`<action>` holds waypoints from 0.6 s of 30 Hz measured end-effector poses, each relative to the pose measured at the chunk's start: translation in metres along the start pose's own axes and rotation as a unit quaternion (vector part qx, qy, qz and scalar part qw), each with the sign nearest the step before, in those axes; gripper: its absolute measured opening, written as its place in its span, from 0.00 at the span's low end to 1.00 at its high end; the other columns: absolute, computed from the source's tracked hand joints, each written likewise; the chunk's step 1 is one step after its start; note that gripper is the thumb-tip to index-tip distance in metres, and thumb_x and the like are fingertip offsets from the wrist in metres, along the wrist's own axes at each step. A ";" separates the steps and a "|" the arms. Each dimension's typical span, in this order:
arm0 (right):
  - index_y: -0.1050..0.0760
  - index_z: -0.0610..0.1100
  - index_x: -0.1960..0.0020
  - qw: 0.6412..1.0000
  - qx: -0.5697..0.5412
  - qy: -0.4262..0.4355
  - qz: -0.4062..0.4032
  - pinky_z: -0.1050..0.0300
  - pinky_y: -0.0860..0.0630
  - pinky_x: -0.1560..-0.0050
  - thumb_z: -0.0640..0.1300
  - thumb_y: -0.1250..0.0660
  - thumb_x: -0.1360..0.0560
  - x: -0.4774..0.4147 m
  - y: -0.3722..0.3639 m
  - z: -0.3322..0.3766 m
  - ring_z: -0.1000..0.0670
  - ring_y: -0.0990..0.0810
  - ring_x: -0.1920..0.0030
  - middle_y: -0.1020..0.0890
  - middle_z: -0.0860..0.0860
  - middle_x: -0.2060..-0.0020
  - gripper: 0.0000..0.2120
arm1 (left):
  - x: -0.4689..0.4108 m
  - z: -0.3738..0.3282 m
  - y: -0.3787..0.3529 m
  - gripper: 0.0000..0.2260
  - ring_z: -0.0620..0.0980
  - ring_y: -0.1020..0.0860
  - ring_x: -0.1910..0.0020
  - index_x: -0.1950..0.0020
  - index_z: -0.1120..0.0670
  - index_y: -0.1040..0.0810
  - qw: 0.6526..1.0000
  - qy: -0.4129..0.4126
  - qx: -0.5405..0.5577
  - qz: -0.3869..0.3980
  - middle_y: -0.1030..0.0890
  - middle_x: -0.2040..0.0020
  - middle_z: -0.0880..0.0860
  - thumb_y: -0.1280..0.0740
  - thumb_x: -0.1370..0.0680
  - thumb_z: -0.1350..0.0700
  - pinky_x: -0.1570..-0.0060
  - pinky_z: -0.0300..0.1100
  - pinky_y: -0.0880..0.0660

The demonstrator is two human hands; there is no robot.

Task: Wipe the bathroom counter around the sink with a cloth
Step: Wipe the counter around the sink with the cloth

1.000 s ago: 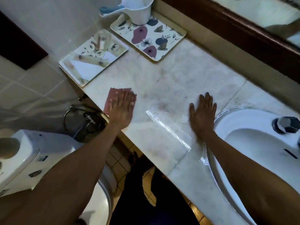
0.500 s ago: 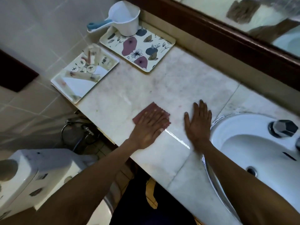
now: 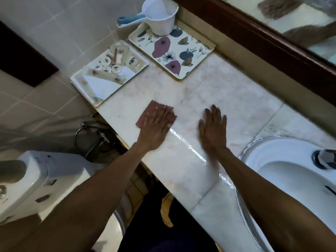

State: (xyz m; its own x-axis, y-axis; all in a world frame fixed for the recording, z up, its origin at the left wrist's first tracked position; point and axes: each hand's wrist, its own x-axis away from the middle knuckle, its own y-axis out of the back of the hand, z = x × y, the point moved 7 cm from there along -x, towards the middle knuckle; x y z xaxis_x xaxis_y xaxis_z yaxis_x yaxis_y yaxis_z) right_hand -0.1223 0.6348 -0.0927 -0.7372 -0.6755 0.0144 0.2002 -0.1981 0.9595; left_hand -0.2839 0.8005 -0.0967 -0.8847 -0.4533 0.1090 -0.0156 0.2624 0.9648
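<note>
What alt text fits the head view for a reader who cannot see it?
A person's left hand presses a reddish cloth flat on a marble counter while the right hand rests palm-down beside a white sink. Two trays and a white scoop sit behind.

The cloth (image 3: 148, 110) is dusty pink on a pale marble counter (image 3: 227, 99) veined faintly pink. One cream tray (image 3: 198, 57) bears purple and blue flowers. The scoop (image 3: 160, 17) is white with a blue handle, the sink (image 3: 276, 157) white.

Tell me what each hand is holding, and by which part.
Nothing is gripped. The left hand lies flat on the cloth, pressing its middle onto the counter. The right hand rests flat on bare counter, empty.
</note>
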 end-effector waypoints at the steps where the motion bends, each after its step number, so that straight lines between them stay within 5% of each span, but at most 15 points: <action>1: 0.40 0.40 0.23 1.000 -0.006 0.025 0.006 0.39 0.49 0.22 0.52 0.49 0.17 -0.007 -0.002 0.019 0.41 0.45 0.21 0.43 0.41 0.21 0.26 | 0.014 0.013 0.001 0.23 0.51 0.50 0.17 0.18 0.44 0.43 1.000 -0.003 0.002 -0.003 0.45 0.17 0.46 0.53 0.14 0.45 0.21 0.56 0.51; 5: 0.42 0.42 0.21 0.994 -0.022 0.093 0.055 0.42 0.50 0.22 0.54 0.48 0.17 -0.024 -0.019 0.090 0.42 0.47 0.20 0.45 0.42 0.20 0.28 | 0.056 0.076 0.007 0.24 0.49 0.55 0.17 0.18 0.42 0.50 0.999 0.033 0.003 -0.001 0.52 0.17 0.44 0.59 0.15 0.42 0.21 0.56 0.54; 10: 0.43 0.41 0.21 0.995 0.005 0.071 0.066 0.37 0.51 0.23 0.54 0.52 0.17 -0.024 -0.045 0.123 0.42 0.48 0.20 0.46 0.41 0.20 0.28 | 0.060 0.158 0.022 0.24 0.53 0.59 0.17 0.18 0.42 0.54 0.992 0.124 0.015 -0.004 0.55 0.16 0.46 0.58 0.14 0.44 0.22 0.62 0.53; 14: 0.43 0.43 0.21 0.996 -0.002 0.075 0.055 0.41 0.51 0.22 0.54 0.49 0.17 -0.022 -0.040 0.118 0.44 0.49 0.20 0.45 0.43 0.20 0.27 | 0.044 0.135 0.027 0.25 0.53 0.60 0.18 0.17 0.46 0.57 0.976 0.204 0.059 -0.039 0.58 0.17 0.46 0.54 0.14 0.48 0.21 0.59 0.59; 18: 0.41 0.45 0.23 0.999 0.008 0.032 0.036 0.40 0.48 0.23 0.53 0.48 0.17 -0.017 -0.027 0.089 0.43 0.45 0.21 0.44 0.44 0.20 0.25 | 0.027 0.082 0.021 0.24 0.55 0.54 0.17 0.17 0.47 0.49 0.990 0.107 0.061 -0.060 0.50 0.16 0.49 0.52 0.14 0.49 0.21 0.56 0.59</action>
State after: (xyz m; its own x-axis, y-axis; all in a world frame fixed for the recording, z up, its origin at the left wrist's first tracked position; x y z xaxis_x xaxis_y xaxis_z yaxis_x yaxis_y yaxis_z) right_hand -0.1723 0.7148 -0.0937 -0.6785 -0.7315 0.0669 0.2409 -0.1355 0.9610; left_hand -0.3461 0.8637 -0.0931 -0.7536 -0.6550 0.0555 -0.1833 0.2904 0.9392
